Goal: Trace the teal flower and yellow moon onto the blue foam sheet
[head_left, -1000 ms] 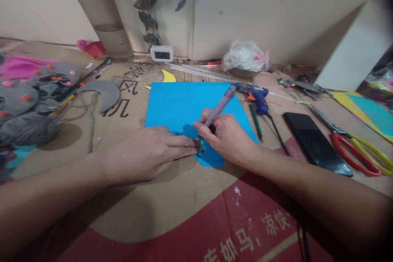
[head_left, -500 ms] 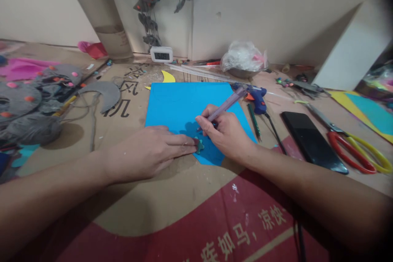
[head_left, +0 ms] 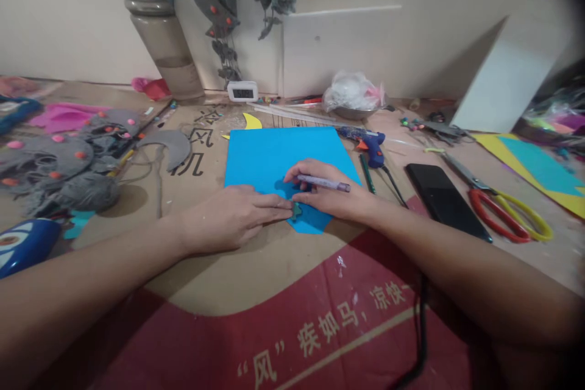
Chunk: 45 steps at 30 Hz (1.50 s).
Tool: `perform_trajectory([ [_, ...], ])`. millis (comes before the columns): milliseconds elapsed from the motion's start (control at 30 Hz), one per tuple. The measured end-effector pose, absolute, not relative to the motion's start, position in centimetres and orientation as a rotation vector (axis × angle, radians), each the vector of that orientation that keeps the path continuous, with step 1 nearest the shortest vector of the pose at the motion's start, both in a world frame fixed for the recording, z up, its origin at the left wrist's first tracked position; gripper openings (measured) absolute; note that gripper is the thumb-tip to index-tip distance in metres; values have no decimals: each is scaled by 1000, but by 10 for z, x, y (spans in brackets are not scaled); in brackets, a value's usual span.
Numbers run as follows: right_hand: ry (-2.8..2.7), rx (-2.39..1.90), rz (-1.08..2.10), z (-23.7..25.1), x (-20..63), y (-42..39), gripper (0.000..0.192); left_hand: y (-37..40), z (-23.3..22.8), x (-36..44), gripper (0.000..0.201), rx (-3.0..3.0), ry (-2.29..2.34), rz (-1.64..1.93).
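The left hand [head_left: 235, 219] lies flat on the table, fingers stretched out and pressing down on a little green shape [head_left: 297, 212]. The shape sits on the near corner of a blue sheet [head_left: 278, 155], and the fingertips cover part of it. The right hand [head_left: 331, 195] is just beside it, on the other side of the shape. This hand is closed around a purple pen [head_left: 325, 183], and the pen lies nearly flat across the fingers, with one end pointing out to the right. Both hands rest on the blue sheet, almost touching each other.

The sheet lies on a brown cardboard mat [head_left: 237, 280] with red print. Just beyond the sheet, on the right, is a blue glue gun [head_left: 368, 141], and a green pencil [head_left: 365, 167] lies near it. Further right are a black phone [head_left: 441, 198] and red and yellow scissors [head_left: 500, 207]. A yellow moon shape [head_left: 253, 121] peeks out behind the sheet. On the left there is a pile of gray felt pieces [head_left: 68, 170] with small pink and orange dots. At the back by the wall stand a small white clock [head_left: 242, 91] and a gray bottle [head_left: 167, 49].
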State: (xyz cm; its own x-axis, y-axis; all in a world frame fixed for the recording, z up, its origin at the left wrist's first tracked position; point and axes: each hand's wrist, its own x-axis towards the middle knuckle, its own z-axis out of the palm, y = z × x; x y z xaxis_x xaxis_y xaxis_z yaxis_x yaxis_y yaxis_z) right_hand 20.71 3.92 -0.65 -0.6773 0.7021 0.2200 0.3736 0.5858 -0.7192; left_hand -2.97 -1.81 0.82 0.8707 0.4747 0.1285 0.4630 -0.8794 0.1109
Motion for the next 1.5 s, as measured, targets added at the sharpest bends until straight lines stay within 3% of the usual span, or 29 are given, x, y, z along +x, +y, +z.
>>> perform_trajectory([
  [367,-2433,-700,977,-9,218,51,32,-18,6,-29,40,3005,738,363],
  [600,-2457,-659,984,-4,219,48,32,-30,11,-24,39,3219,812,220],
  [733,-2446,-614,1006,1,221,44,32,-54,14,-7,31,3242,877,524],
  [1100,-2469,-601,991,6,222,41,31,-76,-2,22,54,3132,1206,483],
  [1400,-2595,-745,787,15,214,39,32,-79,-10,23,53,3171,1229,550],
  [1500,-2385,-890,892,13,207,35,23,-79,-11,23,51,3164,1236,553],
])
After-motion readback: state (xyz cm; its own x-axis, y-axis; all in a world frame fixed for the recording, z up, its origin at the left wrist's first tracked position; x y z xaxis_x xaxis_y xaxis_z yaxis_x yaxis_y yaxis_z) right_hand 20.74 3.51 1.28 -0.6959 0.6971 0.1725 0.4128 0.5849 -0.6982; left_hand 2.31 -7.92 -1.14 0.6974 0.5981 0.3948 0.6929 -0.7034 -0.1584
